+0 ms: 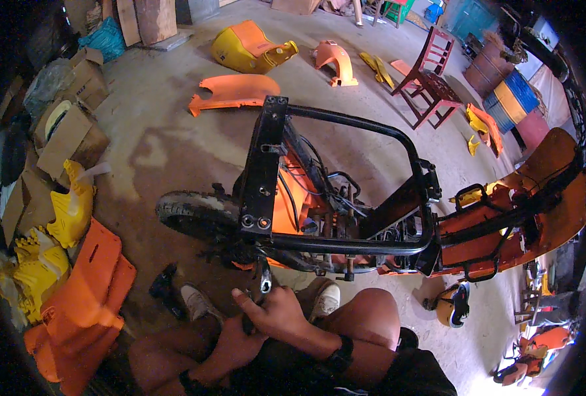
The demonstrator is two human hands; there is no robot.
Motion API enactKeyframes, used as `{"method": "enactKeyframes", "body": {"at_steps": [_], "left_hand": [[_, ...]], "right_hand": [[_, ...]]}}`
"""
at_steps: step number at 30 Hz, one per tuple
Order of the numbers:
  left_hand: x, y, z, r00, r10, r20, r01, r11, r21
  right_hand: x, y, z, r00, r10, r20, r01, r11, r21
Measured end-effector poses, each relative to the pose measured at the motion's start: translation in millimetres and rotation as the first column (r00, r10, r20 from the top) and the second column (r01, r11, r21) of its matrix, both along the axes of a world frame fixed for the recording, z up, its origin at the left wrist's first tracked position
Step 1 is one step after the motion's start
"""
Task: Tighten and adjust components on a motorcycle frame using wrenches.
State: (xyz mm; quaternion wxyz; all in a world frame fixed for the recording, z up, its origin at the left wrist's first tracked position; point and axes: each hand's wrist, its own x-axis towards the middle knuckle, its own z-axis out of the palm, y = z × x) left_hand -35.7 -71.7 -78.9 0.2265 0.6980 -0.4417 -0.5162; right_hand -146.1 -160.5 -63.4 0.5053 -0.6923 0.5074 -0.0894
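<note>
My left hand and my right hand are close together in front of my knees, both closed. A dark object, perhaps a handle, shows between them; my fingers hide most of it. Just beyond my right hand is a shiny metal piece with a rounded end. I cannot tell whether it is held or belongs to the machine. Past my hands stands a partly stripped scooter with a black tubular frame, bare cables and a black tyre at the left.
Orange panels, yellow panels and open cardboard boxes lie left. More body parts, including a yellow-and-orange cover, lie beyond the scooter. A red wooden chair, barrels and a helmet are at right.
</note>
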Motion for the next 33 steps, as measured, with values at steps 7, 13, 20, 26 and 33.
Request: {"method": "enactKeyframes", "body": {"at_steps": [7,13,20,26,33], "left_hand": [[1,0,4,0.999,0.007,-0.042,-0.009,0.999,-0.039],[-1,-3,10,1.0,0.007,-0.004,-0.008,0.999,-0.046],[-1,-1,7,1.0,0.019,-0.011,-0.019,0.999,-0.031],[-2,-1,5,0.999,0.011,-0.033,-0.014,0.997,-0.08],[-2,-3,8,0.998,0.031,-0.058,-0.032,0.999,-0.022]], "right_hand": [[2,0,3,1.0,-0.008,0.016,0.009,0.998,-0.063],[1,1,3,0.999,-0.025,0.036,0.026,0.999,-0.034],[0,-1,5,0.999,0.044,-0.008,-0.044,0.997,-0.058],[2,6,-11,0.997,-0.045,0.065,0.053,0.991,-0.125],[-1,1,-1,1.0,0.002,0.025,-0.002,1.0,0.005]]}}
